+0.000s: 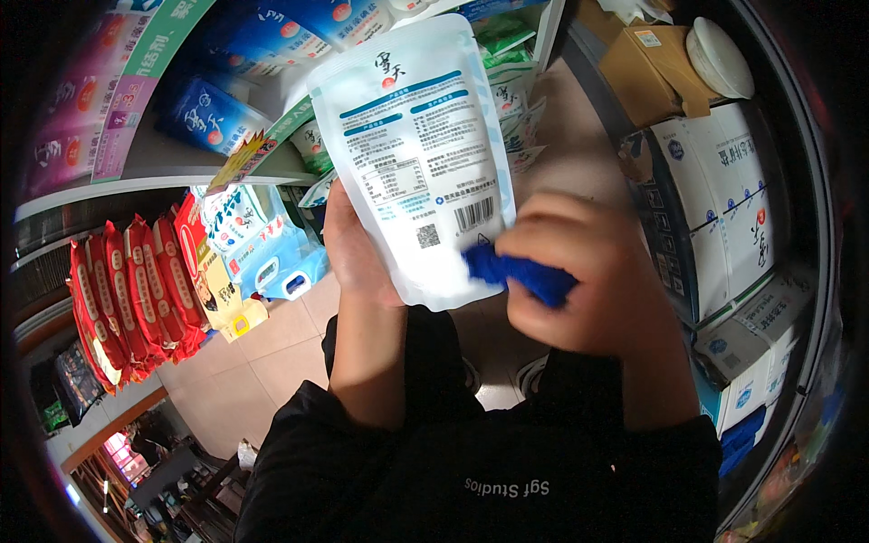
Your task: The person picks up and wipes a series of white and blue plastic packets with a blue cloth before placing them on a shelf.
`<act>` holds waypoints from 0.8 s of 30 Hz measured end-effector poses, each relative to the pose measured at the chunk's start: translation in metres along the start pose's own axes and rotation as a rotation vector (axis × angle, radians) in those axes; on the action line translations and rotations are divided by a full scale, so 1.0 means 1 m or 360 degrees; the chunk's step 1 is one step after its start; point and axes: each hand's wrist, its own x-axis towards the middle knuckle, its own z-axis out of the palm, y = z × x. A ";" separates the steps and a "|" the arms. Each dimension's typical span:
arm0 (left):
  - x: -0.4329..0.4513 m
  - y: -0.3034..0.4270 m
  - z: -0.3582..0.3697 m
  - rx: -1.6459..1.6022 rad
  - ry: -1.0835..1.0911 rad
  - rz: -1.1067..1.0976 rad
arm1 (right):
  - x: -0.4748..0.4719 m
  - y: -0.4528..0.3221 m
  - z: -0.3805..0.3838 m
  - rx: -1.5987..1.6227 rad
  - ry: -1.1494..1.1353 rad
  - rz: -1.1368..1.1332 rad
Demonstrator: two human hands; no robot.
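A white stand-up pouch, its printed back towards me, is held up in front of the shelf. It bears writing, a table and a barcode. My left hand grips it by the left edge near the bottom, with most of the fingers hidden behind it. Bunched in my right hand is a blue cloth. The cloth overlaps the pouch's lower right corner; whether it presses on the surface cannot be told. My right hand is slightly blurred.
Blue pouches stand on a white shelf at upper left. Below hang or stand several red packets and light-blue handled bags. To the right are stacked white cartons, an opened cardboard box and a white bowl.
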 end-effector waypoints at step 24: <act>0.002 0.000 -0.006 0.0114 0.0200 0.0089 | -0.003 0.009 -0.036 0.0618 -0.0806 0.0043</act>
